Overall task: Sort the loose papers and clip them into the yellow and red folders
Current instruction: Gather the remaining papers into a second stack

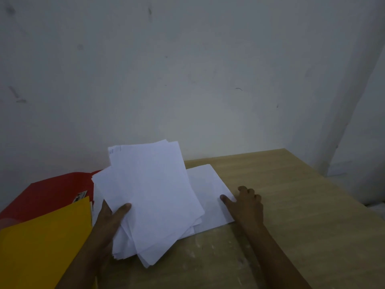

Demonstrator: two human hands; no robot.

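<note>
The left hand point(113, 217) pinches a fanned sheaf of loose papers point(154, 197) raised off the tabletop point(281, 205), thumb on top — uneven sheets could slide out. The right hand point(244, 202) rests on the flat sheets point(208, 188), fingers loosely curled. Yellow folder point(45, 247) overlaps red folder point(54, 190) at left — mis-sorting is likely.

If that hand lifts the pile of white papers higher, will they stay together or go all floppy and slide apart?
Probably floppy: the loose white paper sheets are thin, and the left hand grips only one edge. They will likely slip apart too, since they are already fanned out unevenly with nothing clipping them. The pile looks small, so it should feel light.
</note>
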